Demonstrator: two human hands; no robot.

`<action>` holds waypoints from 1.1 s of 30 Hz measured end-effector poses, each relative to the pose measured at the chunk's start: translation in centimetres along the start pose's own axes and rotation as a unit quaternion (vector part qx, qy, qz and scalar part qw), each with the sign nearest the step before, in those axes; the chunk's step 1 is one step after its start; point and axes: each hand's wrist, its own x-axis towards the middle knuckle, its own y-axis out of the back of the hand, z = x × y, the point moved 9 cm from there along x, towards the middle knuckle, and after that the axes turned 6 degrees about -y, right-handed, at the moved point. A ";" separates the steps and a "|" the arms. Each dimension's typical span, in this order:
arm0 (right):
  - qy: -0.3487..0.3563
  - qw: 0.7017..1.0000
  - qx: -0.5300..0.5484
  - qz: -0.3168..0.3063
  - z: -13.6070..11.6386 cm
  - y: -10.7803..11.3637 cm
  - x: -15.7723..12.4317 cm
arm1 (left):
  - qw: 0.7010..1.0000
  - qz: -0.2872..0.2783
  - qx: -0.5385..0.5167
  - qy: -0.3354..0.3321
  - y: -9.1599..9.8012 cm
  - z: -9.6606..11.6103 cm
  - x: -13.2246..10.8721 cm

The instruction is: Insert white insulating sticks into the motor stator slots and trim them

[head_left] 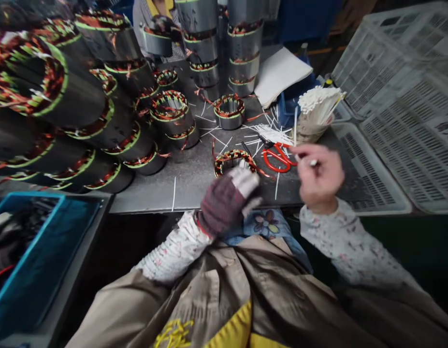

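My left hand (229,198), in a dark knitted glove with pale fingertips, rests its curled fingers on a motor stator (234,160) with copper windings at the near edge of the grey bench (195,179). My bare right hand (320,176) is held up just right of it, fingers pinched on a thin white strip (295,126) that points upward. Red-handled scissors (278,157) lie between the stator and my right hand. A cup full of white strips (315,116) stands just behind my right hand.
Several stators are stacked at the left (82,96) and back (241,48) of the bench. Loose white strips (267,133) litter the bench top. White plastic crates (401,96) fill the right side, and a blue bin (38,261) sits low left. White sheets (281,72) lie at the back.
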 end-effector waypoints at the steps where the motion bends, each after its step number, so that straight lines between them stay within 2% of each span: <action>1: 0.044 0.998 -0.003 -0.045 -2.2 -0.8 -1.7 | 0.999 0.011 0.038 0.027 0.3 -1.2 0.6; 2: 0.080 0.994 0.000 -0.080 -3.8 -1.4 -3.3 | 0.998 0.004 0.052 0.042 0.2 -2.3 1.1; 4: 0.109 0.984 0.032 -0.134 -5.3 -2.0 -6.2 | 0.997 -0.041 0.031 0.055 -0.9 -3.8 1.5; 7: 0.086 0.983 0.064 -0.152 -4.8 -1.9 -8.6 | 0.994 -0.063 -0.011 0.093 -1.9 -5.1 1.5; 9: 0.063 0.983 0.070 -0.157 -4.2 -1.8 -9.3 | 0.994 -0.052 -0.013 0.099 -1.8 -4.8 1.5; 13: 0.024 0.983 0.040 -0.175 -3.7 -1.6 -9.2 | 0.996 -0.062 0.029 0.049 -1.6 -3.1 1.7; 15: -0.003 0.982 0.009 -0.187 -3.3 -1.7 -8.8 | 0.996 -0.066 0.040 0.044 -1.6 -3.0 1.6; 18: -0.057 0.981 -0.003 -0.188 -2.3 -2.7 -8.1 | 0.998 -0.030 0.017 0.052 -1.4 -3.6 1.1; 22: -0.181 0.971 0.072 -0.140 0.2 -5.1 -7.3 | 0.994 0.046 -0.081 0.058 -1.6 -4.6 0.3; 24: -0.261 0.949 0.127 -0.126 1.6 -6.5 -7.4 | 0.975 0.085 -0.194 0.072 -2.0 -5.1 0.0; 26: -0.308 0.927 0.172 -0.124 2.1 -7.5 -7.5 | 0.945 0.121 -0.292 0.083 -2.0 -5.3 -0.2; 28: -0.310 0.923 0.188 -0.130 1.8 -7.7 -7.2 | 0.937 0.145 -0.308 0.079 -1.6 -5.2 -0.1; 33: -0.229 0.952 0.109 -0.172 -0.3 -7.0 -5.9 | 0.949 0.167 -0.261 0.051 -0.1 -4.4 0.5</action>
